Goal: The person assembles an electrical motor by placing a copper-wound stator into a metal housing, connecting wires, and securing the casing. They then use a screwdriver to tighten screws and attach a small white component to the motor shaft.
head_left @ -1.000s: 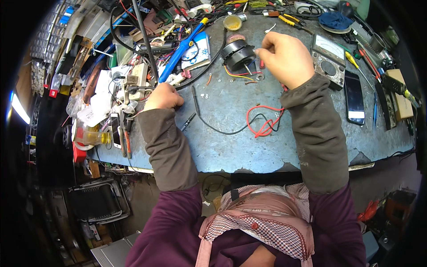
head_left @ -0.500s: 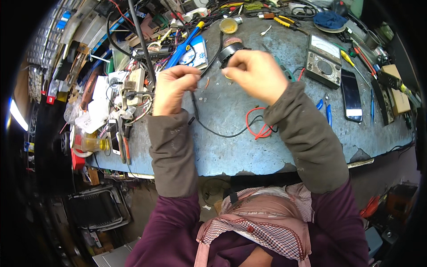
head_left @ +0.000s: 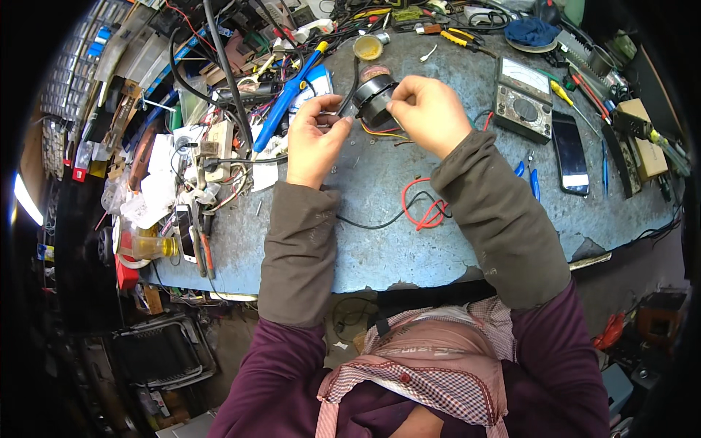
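On my feed the black motor sits at 12 o'clock; left hand at 11, fingers apart, right hand at 1, by its rim (can't tell if it's gripping, tbh).

Open blue bench at front, coiled red lead beyond; piled parts blocking left, multimeter right, black motor ahead

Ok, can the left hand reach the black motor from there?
Likely yes: the left hand is open just left of the black motor, whose lower left side looks uncovered, though a black cable passes close by.
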{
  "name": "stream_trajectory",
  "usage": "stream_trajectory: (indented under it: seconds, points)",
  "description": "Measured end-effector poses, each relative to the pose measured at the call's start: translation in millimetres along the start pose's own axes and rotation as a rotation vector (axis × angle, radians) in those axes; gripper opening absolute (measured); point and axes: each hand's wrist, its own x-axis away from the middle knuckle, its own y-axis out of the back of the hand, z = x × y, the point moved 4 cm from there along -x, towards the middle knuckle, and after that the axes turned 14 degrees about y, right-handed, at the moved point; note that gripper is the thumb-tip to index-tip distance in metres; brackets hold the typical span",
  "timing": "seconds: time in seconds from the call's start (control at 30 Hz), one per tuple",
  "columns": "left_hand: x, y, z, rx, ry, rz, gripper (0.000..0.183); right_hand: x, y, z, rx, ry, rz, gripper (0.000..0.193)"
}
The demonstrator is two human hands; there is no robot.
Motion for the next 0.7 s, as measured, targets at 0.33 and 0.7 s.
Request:
stream_trajectory:
  seconds: [0.33,0.7]
  points:
    - [-11.9,-34.9,-4.5,0.020,-0.015,-0.125,0.053,-6.3,10.0,-25.8,-0.661,-0.437,-0.186,0.038]
    - [-4.3,87.0,-12.0,1.379,0.109,0.239,0.067,4.5,-38.8,-20.3,-0.302,-0.183,0.200,0.022]
